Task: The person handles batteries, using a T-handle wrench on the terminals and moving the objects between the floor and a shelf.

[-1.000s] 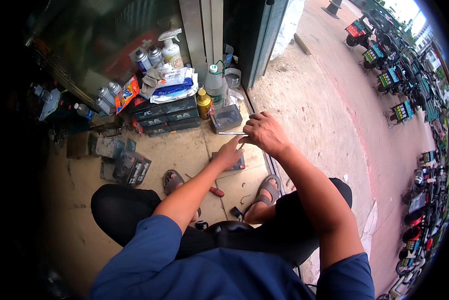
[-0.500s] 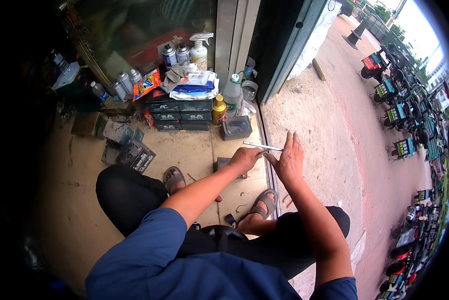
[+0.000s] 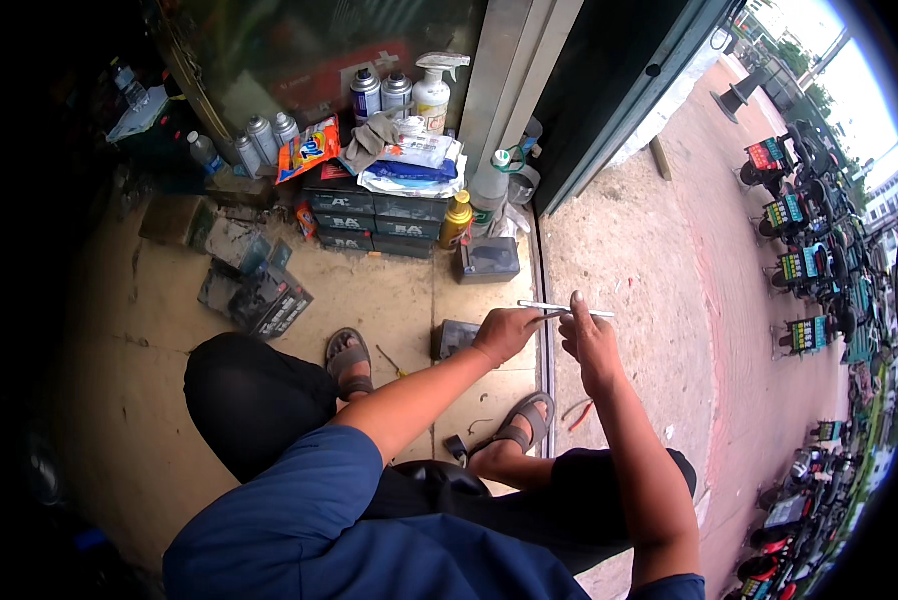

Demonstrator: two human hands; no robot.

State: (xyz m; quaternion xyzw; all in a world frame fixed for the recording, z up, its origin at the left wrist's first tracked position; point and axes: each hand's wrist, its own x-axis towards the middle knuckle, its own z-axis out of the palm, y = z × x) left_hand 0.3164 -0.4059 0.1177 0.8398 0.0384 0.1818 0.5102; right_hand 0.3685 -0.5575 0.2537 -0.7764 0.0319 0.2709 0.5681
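Observation:
A thin silver rod (image 3: 596,313) lies crosswise just beyond my hands, above the door track. My right hand (image 3: 591,350) is closed about it, thumb up across it and fingers curled. My left hand (image 3: 507,336) is closed too, pinching a thin metal piece (image 3: 551,316) that reaches toward my right fingers. Its far end is hidden there, so I cannot tell whether the two pieces are joined. Below my left hand, a dark box-shaped block (image 3: 453,339) sits on the tiles, partly covered by the hand and forearm.
Stacked dark boxes (image 3: 374,222) carry packets, a cloth and spray cans. Beside them stand a yellow bottle (image 3: 456,221) and a grey block (image 3: 489,260). A dirty black battery (image 3: 269,303) lies left. The door track (image 3: 545,350) separates tiles from pavement. Parked scooters (image 3: 804,265) line the right.
My right hand has turned from raised, outstretched fingers to a curled grip with the thumb up. Both hands and the rod sit slightly farther right and lower in view; the view has shifted.

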